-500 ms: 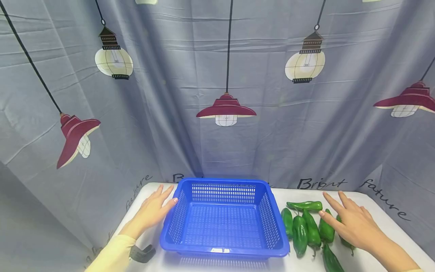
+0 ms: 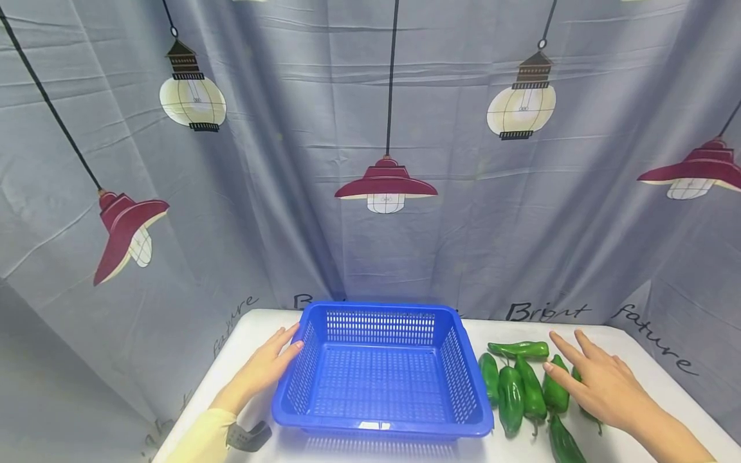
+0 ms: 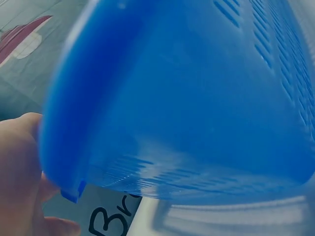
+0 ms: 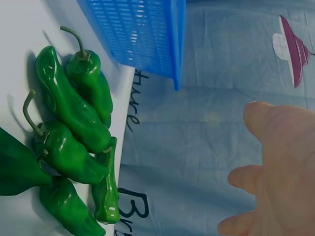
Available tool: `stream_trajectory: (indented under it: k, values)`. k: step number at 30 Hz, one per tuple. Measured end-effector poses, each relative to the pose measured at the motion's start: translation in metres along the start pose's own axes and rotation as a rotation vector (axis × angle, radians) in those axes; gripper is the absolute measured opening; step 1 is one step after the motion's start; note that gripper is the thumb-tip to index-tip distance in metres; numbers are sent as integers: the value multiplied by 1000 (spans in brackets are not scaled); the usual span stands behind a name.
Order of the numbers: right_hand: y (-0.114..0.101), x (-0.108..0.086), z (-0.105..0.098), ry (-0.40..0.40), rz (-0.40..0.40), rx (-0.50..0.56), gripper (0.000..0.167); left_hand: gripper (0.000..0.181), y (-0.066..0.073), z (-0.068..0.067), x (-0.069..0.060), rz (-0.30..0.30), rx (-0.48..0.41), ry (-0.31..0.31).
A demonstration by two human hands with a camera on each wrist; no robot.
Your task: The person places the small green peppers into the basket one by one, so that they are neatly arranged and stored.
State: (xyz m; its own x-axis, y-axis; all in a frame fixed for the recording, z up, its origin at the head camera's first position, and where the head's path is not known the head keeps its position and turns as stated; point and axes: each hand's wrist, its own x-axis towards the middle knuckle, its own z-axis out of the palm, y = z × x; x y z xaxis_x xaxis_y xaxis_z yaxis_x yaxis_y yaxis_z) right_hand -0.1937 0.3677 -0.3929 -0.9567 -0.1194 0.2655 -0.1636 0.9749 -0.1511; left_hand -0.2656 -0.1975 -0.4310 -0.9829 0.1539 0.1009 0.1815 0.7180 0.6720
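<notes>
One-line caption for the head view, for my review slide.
Left hand at an empty blue basket, right hand near green peppers on a white table.

A pale yellow left sleeve (image 2: 201, 440) ends beside a dark grey strap (image 2: 250, 438).

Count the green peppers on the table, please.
7, right of the basket: a back pepper lying crosswise; then left to right, first, second, third, fourth, and fifth partly behind the right hand; and a front pepper. More could be hidden behind that hand.
</notes>
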Motion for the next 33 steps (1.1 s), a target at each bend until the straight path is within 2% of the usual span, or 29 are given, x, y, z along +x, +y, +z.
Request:
stream_trajectory:
  k: [8, 15, 21, 25, 33]
  values:
    - [3, -3, 0, -3, 9, 7, 67, 51, -3, 7, -1, -18, -160, 17]
    - [7, -7, -1, -7, 25, 12, 67, 46, -6, 13, 0, 0, -392, 12]
    - [10, -12, 1, -9, 32, 23, 68, 46, -11, 21, 1, -55, -554, 25]
    - [12, -12, 0, -18, 41, 31, 68, 48, -12, 23, 2, -95, -651, 6]
    - [13, -14, 2, -29, 56, 46, 68, 48, -17, 26, 2, -99, -678, 1]
